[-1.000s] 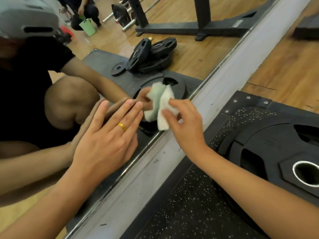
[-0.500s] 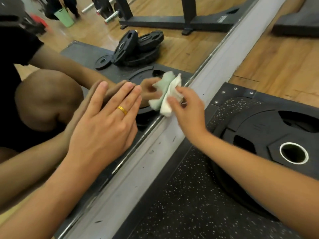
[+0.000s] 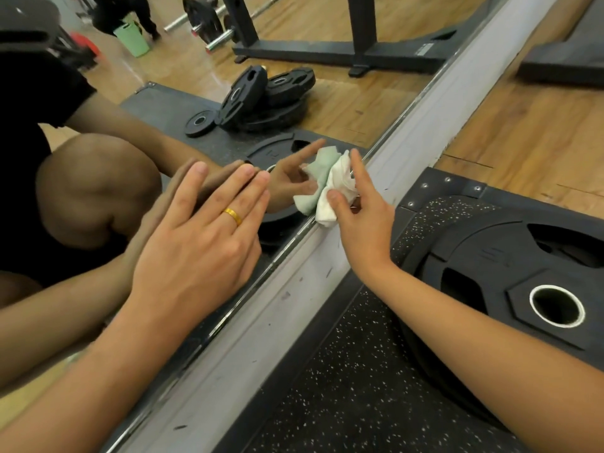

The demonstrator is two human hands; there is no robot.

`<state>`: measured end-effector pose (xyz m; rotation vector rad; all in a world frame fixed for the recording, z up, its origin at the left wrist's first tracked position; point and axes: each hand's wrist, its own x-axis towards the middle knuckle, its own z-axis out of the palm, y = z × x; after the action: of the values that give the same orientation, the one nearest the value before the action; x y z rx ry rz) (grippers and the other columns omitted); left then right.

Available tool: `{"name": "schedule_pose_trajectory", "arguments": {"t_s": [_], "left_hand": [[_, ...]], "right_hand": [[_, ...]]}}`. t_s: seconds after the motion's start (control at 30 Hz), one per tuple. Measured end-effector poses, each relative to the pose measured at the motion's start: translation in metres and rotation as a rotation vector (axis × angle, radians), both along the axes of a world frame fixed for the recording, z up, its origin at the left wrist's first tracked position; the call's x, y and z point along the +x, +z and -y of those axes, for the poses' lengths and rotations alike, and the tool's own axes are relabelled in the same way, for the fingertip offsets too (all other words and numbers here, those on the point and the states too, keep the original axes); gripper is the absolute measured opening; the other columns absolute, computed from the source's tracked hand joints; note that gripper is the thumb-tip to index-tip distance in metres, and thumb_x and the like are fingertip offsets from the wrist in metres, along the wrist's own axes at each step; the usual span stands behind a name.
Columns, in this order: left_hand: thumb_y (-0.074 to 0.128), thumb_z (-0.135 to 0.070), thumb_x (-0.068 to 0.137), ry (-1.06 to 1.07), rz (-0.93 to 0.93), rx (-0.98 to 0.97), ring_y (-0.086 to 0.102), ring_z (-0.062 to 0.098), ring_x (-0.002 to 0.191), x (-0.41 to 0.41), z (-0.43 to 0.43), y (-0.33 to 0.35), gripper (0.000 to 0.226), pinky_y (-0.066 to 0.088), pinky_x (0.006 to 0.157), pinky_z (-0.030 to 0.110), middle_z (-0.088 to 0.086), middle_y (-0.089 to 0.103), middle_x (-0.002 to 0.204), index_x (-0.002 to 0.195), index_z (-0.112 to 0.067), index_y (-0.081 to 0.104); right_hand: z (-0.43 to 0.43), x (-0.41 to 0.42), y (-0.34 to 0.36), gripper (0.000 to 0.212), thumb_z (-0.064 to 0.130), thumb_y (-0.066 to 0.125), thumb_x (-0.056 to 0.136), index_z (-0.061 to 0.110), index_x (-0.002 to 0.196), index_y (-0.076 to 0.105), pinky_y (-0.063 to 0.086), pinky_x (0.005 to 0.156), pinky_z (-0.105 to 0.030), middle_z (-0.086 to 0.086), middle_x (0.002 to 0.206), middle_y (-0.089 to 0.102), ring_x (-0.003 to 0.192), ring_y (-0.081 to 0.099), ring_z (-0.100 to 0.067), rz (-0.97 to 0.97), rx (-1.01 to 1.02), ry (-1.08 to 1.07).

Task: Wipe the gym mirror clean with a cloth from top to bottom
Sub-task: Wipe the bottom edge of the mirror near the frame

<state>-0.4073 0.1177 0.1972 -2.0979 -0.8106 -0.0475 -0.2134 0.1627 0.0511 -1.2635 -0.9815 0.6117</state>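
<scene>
The person crouches close to the mirror (image 3: pixel 327 103), near its bottom edge, where the glass meets a pale, scuffed ledge (image 3: pixel 261 325) that runs along the wall. The left hand (image 3: pixel 196 243) lies flat on the glass with straight fingers a little spread, so its grip is open and holds nothing; a gold ring (image 3: pixel 232 216) sits on one finger. The right hand (image 3: pixel 362 223) has its grip closed on the cloth (image 3: pixel 338 188): the thumb presses the white, crumpled cloth from below, the index finger is stretched out along its upper side, and the other fingers are hidden behind it. The cloth touches the mirror at the lowest part of the glass, just above the ledge, and its greenish reflection meets it there. Under the right forearm there is a speckled black rubber mat (image 3: pixel 343 387), and on it lies a big black weight plate (image 3: pixel 490 256) with a round metal-lined hole. Beyond the mat is the wooden floor (image 3: pixel 523 132).
</scene>
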Motion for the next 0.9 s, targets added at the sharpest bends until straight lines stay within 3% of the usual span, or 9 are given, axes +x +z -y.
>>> {"name": "schedule_pose_trajectory", "arguments": {"t_s": [0.1, 0.23, 0.43, 0.57, 0.7, 0.9], "left_hand": [[0.042, -0.023, 0.104, 0.000, 0.000, 0.002, 0.037, 0.026, 0.150, -0.001, 0.000, 0.000, 0.048, 0.016, 0.125, 0.056, 0.012, 0.042, 0.160, 0.146, -0.002, 0.053], [0.041, -0.023, 0.104, 0.001, -0.002, -0.004, 0.036, 0.026, 0.151, -0.001, 0.000, -0.001, 0.049, 0.016, 0.126, 0.056, 0.011, 0.041, 0.161, 0.147, -0.002, 0.052], [0.042, -0.023, 0.104, -0.001, 0.018, -0.002, 0.037, 0.025, 0.150, -0.001, 0.000, -0.001, 0.048, 0.018, 0.125, 0.056, 0.011, 0.043, 0.159, 0.147, -0.002, 0.053], [0.044, -0.022, 0.104, -0.012, 0.010, 0.005, 0.038, 0.025, 0.150, -0.001, 0.000, -0.002, 0.048, 0.017, 0.126, 0.055, 0.010, 0.043, 0.160, 0.147, -0.003, 0.053], [0.043, -0.022, 0.104, -0.009, -0.003, 0.034, 0.037, 0.025, 0.150, -0.003, -0.001, -0.003, 0.049, 0.014, 0.126, 0.055, 0.010, 0.042, 0.160, 0.148, -0.003, 0.051], [0.042, -0.023, 0.104, -0.003, -0.017, 0.040, 0.036, 0.025, 0.151, -0.003, -0.001, -0.002, 0.049, 0.014, 0.127, 0.054, 0.010, 0.041, 0.161, 0.147, -0.003, 0.052]], "right_hand": [[-0.004, -0.008, -0.007, 0.055, 0.023, 0.059, 0.105, 0.036, 0.155, 0.043, 0.041, 0.085, -0.011, 0.009, 0.098, 0.061, 0.090, 0.053, 0.002, 0.103, 0.009, -0.015], [-0.004, -0.011, -0.011, 0.051, 0.022, 0.055, 0.107, 0.030, 0.156, 0.042, 0.036, 0.082, -0.004, 0.002, 0.102, 0.053, 0.091, 0.049, 0.010, 0.126, 0.019, -0.006], [0.005, -0.011, -0.023, 0.052, 0.015, 0.061, 0.103, 0.023, 0.153, 0.048, 0.041, 0.076, -0.013, -0.002, 0.098, 0.052, 0.083, 0.050, -0.010, 0.369, 0.158, 0.066], [-0.007, -0.001, -0.019, 0.048, 0.015, 0.062, 0.102, 0.027, 0.148, 0.055, 0.037, 0.078, -0.007, 0.001, 0.094, 0.050, 0.080, 0.048, -0.002, 0.265, 0.096, 0.005], [-0.010, -0.004, -0.009, 0.049, 0.022, 0.057, 0.106, 0.031, 0.153, 0.048, 0.039, 0.079, -0.006, 0.006, 0.094, 0.048, 0.082, 0.049, 0.005, 0.094, -0.042, -0.043], [0.010, -0.016, -0.012, 0.061, 0.027, 0.057, 0.106, 0.027, 0.161, 0.031, 0.036, 0.080, -0.004, 0.004, 0.101, 0.046, 0.084, 0.046, 0.004, 0.294, 0.023, 0.137]]}}
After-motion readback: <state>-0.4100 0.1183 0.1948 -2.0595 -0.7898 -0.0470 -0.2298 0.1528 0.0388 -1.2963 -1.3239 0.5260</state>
